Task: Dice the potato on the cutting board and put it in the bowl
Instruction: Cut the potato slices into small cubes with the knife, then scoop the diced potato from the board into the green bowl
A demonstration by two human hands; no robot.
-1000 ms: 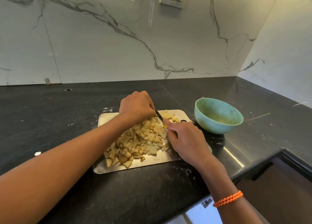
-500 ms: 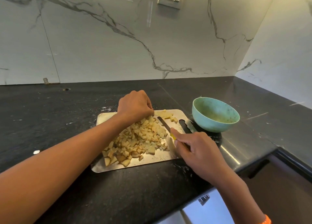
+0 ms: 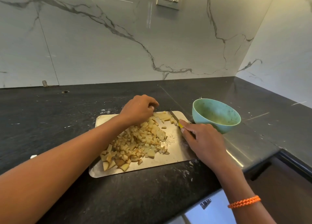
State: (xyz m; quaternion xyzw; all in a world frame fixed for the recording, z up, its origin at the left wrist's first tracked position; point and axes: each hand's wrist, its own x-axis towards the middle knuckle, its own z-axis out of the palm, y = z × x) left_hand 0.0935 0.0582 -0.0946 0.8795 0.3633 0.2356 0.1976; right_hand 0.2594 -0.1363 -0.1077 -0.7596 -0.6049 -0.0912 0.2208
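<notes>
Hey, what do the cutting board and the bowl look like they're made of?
Cutting board: probably stainless steel, brushed and shiny; it is silvery, reflects light and shows fine scratch marks. Bowl: likely matte plastic or melamine; pale teal, with a dull, speckled, scuffed inside. The look alone cannot rule out ceramic.

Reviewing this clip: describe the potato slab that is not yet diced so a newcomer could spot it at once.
Find the steel cutting board on the black counter, left of the green bowl. At its far edge, between the left hand and the knife held by the right hand, lies the potato slab. Unlike the small cubes heaped nearer, it is one flat, wide piece.
</notes>
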